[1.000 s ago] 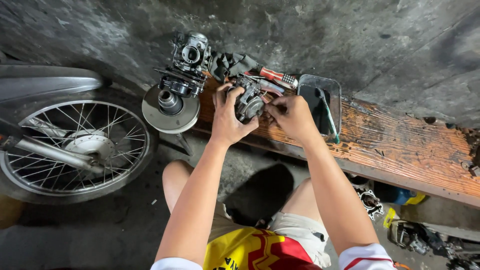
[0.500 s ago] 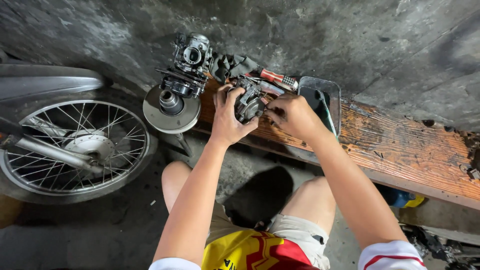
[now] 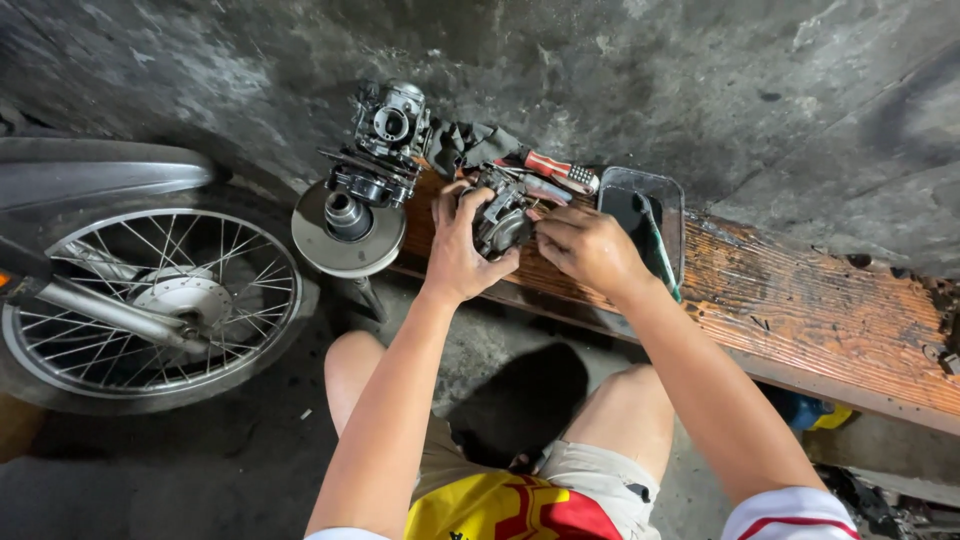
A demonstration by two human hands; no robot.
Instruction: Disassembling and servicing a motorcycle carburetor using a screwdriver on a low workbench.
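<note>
The carburetor [image 3: 500, 215], a small grimy grey metal body with a rounded bowl, sits tilted just above the bench [image 3: 800, 310] edge, beside a red-handled screwdriver [image 3: 560, 170].

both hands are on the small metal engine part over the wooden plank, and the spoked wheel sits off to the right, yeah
Not quite: in the head view the spoked wheel is off to the left. The left hand and right hand do hold the small metal engine part over the wooden plank.

dim, soft overhead light, sharp focus, wide-angle edge distortion
</note>
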